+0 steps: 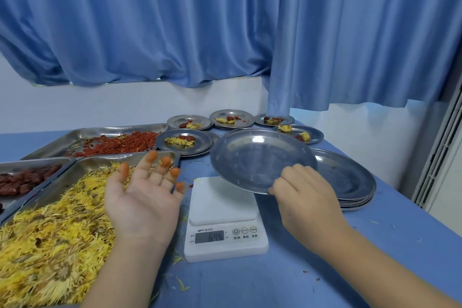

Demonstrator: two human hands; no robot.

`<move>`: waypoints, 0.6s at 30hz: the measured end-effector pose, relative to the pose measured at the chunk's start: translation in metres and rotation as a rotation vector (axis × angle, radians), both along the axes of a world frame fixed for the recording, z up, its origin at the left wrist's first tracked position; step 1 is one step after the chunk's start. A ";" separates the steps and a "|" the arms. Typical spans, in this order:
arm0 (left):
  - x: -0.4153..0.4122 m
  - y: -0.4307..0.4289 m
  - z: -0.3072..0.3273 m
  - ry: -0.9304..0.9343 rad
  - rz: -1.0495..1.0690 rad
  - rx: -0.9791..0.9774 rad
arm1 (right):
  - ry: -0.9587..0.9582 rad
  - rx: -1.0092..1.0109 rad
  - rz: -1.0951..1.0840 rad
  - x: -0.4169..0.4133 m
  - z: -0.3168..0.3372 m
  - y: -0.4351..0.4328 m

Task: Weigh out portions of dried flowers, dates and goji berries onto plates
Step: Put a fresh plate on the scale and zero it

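Three rectangular steel trays [100, 130] fill the left of my feed, holding dark red dates [22, 181], red goji berries [120, 144] and, nearest, loose yellow dried flowers [50, 232]. The left hand [145, 197] hovers palm-up over the flower tray, fingers spread and holding nothing, beside the white digital kitchen scale [225, 220]. The right hand [305, 197] pinches the near rim of an empty round steel plate [260, 157], tilted just above the scale, with a stack of bare plates [350, 177] at right and filled plates [183, 141] behind.

Blue curtains [225, 20]; white wall [112, 110]
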State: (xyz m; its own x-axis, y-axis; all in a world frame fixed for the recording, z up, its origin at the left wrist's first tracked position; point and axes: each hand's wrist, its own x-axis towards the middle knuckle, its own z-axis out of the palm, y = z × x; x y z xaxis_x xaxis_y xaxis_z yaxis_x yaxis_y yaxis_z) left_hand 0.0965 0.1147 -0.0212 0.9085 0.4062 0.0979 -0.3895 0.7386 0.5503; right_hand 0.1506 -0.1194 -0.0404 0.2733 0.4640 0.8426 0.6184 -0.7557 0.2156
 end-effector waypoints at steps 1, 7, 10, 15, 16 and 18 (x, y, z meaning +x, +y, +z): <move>-0.001 0.001 0.001 -0.001 0.038 0.008 | -0.003 -0.015 0.023 -0.002 -0.003 0.005; -0.003 0.003 0.005 -0.035 0.130 0.063 | -0.007 -0.102 0.167 -0.007 -0.019 0.024; -0.003 0.003 0.004 -0.041 0.118 0.083 | 0.003 -0.112 0.188 -0.004 -0.023 0.028; 0.000 0.002 0.002 -0.044 0.092 0.117 | 0.009 -0.128 0.210 -0.003 -0.026 0.032; 0.000 0.002 0.001 -0.038 0.087 0.120 | 0.008 -0.133 0.211 -0.003 -0.026 0.032; 0.001 0.002 0.001 -0.024 0.078 0.123 | 0.002 -0.136 0.215 -0.003 -0.026 0.032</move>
